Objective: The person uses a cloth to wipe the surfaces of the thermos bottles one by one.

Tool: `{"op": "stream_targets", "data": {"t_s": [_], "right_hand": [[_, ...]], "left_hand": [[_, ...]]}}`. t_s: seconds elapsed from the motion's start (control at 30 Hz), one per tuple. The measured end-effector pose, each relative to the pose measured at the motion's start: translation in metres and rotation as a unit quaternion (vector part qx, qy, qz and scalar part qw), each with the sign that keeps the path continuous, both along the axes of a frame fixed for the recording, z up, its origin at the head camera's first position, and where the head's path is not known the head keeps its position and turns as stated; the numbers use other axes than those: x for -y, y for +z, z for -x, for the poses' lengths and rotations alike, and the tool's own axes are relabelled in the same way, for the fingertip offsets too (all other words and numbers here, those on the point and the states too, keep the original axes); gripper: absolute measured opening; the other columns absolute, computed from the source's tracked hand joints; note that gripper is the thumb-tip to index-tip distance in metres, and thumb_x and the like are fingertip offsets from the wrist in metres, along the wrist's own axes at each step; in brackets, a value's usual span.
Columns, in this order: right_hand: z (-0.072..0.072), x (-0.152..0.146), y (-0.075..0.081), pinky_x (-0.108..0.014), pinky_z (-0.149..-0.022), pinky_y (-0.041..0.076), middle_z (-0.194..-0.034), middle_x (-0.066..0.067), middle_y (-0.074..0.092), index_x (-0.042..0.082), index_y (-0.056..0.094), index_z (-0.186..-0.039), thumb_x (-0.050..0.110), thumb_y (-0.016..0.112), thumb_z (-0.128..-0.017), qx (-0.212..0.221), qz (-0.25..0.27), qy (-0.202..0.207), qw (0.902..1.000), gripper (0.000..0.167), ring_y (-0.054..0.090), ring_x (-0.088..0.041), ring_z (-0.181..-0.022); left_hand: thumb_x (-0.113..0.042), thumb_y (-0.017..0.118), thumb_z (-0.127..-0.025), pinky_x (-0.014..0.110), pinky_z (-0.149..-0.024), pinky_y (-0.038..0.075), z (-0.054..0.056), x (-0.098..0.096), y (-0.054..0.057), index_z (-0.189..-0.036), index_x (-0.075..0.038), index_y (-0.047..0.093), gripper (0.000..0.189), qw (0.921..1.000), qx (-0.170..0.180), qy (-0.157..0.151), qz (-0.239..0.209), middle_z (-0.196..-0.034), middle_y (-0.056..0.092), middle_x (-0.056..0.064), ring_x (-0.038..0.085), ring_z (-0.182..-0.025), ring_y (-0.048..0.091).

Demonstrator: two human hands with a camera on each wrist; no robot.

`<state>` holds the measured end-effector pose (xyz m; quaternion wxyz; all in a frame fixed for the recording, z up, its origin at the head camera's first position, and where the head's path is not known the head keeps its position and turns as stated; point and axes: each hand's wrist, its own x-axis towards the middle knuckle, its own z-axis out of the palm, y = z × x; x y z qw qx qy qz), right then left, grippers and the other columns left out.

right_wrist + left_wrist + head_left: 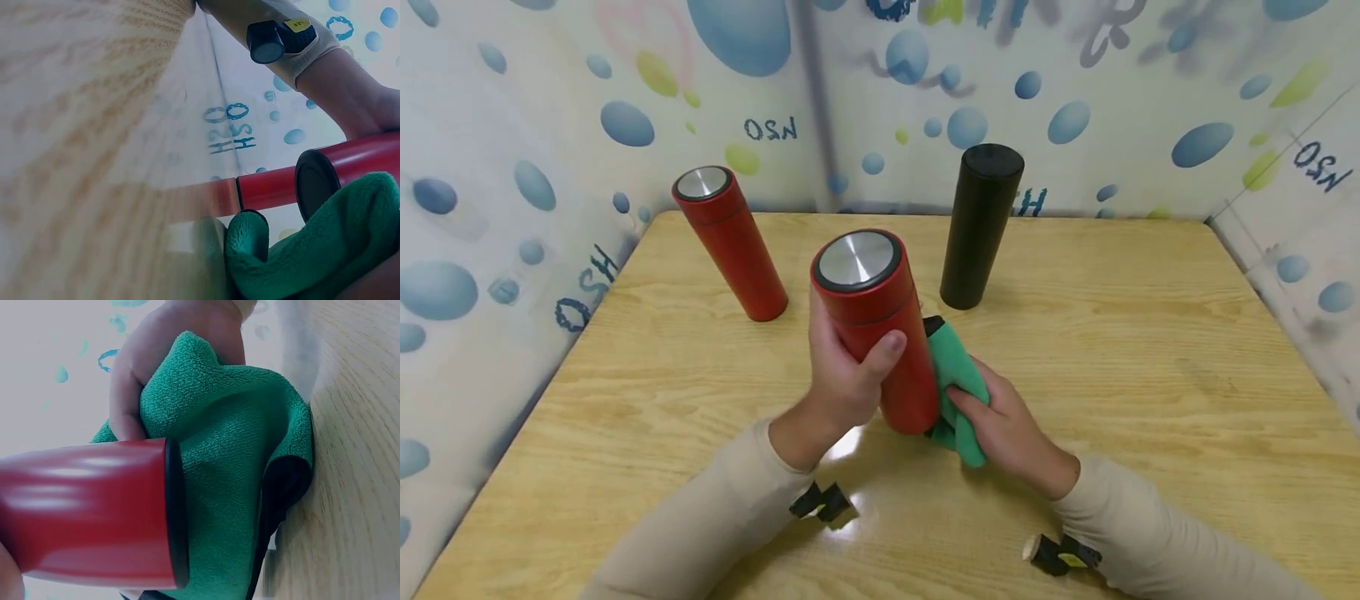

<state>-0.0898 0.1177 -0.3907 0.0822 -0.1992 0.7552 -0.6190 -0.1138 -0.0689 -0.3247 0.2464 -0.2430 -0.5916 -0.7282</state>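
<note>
A person's left hand grips a red flask with a silver-topped lid above a wood-grain surface; the right hand holds a green cloth against its lower side. Behind stand another red flask, left, and a black flask, right.

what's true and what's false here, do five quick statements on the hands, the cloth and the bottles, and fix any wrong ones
1. The left hand grips a large red bottle. True.
2. The right hand is holding nothing. False: its fingers hold a green cloth beside the lower part of that bottle.
3. A black bottle stands upright on the table. True.
4. The large red bottle's base rests on the table. False: it is held up off the table.
5. The second red bottle lies on its side. False: it stands upright.
</note>
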Motion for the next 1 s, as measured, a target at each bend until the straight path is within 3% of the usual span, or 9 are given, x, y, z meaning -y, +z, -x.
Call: {"op": "stream_targets", "data": {"t_s": [0.17, 0.33, 0.53, 0.63, 0.87, 1.0], "right_hand": [[-0.002, 0.001, 0.002, -0.019, -0.095, 0.049, -0.127, -0.015, 0.062, 0.001, 0.052, -0.139, 0.006, 0.050, -0.102, -0.004, -0.005, -0.040, 0.9992, 0.037, 0.059, -0.008, -0.110], [-0.009, 0.002, 0.004, -0.018, -0.093, 0.050, -0.125, -0.018, 0.063, -0.002, 0.053, -0.136, 0.004, 0.051, -0.101, -0.015, 0.015, -0.074, 0.9970, 0.036, 0.061, -0.005, -0.107], [-0.014, 0.003, 0.006, -0.016, -0.091, 0.050, -0.119, -0.016, 0.063, -0.004, 0.055, -0.132, 0.002, 0.052, -0.100, -0.058, 0.025, -0.106, 0.9923, 0.033, 0.060, -0.006, -0.104], [-0.014, 0.003, 0.006, -0.016, -0.091, 0.050, -0.118, -0.015, 0.062, -0.006, 0.054, -0.131, 0.001, 0.052, -0.100, -0.065, 0.030, -0.103, 0.9921, 0.032, 0.061, -0.006, -0.103], [-0.013, 0.001, 0.005, -0.017, -0.097, 0.049, -0.137, -0.019, 0.057, -0.002, 0.046, -0.144, 0.004, 0.049, -0.102, -0.034, 0.022, -0.067, 0.9969, 0.042, 0.058, -0.002, -0.117], [-0.013, 0.001, 0.006, -0.017, -0.096, 0.049, -0.133, -0.018, 0.059, -0.003, 0.048, -0.142, 0.004, 0.050, -0.102, -0.036, 0.023, -0.077, 0.9961, 0.041, 0.059, -0.002, -0.114]], "left_hand": [[-0.058, 0.072, -0.082, 0.036, -0.093, 0.055, 0.000, -0.002, -0.001, -0.134, -0.005, 0.037, 0.082, 0.9998, 0.004, -0.011, 0.016, -0.122, 0.057, -0.001, 0.025, -0.114, 0.057], [-0.058, 0.070, -0.085, 0.037, -0.096, 0.055, 0.000, -0.002, -0.007, -0.139, -0.003, 0.032, 0.086, 0.9975, 0.033, -0.015, 0.062, -0.129, 0.054, 0.013, 0.026, -0.120, 0.054], [-0.057, 0.069, -0.086, 0.040, -0.098, 0.054, -0.001, -0.003, -0.013, -0.143, -0.007, 0.030, 0.085, 0.9927, 0.062, -0.011, 0.103, -0.135, 0.051, 0.015, 0.023, -0.125, 0.052], [-0.057, 0.069, -0.086, 0.041, -0.098, 0.054, 0.000, -0.003, -0.014, -0.143, -0.007, 0.030, 0.086, 0.9912, 0.070, -0.007, 0.113, -0.136, 0.052, 0.014, 0.023, -0.125, 0.052], [-0.064, 0.067, -0.084, 0.041, -0.097, 0.055, 0.004, 0.000, -0.014, -0.143, -0.005, 0.030, 0.091, 0.9924, 0.061, 0.018, 0.105, -0.134, 0.053, 0.014, 0.023, -0.123, 0.053], [-0.066, 0.068, -0.083, 0.043, -0.098, 0.054, 0.007, -0.001, -0.015, -0.144, -0.005, 0.029, 0.094, 0.9917, 0.074, 0.009, 0.105, -0.134, 0.053, 0.012, 0.023, -0.124, 0.053]]}}
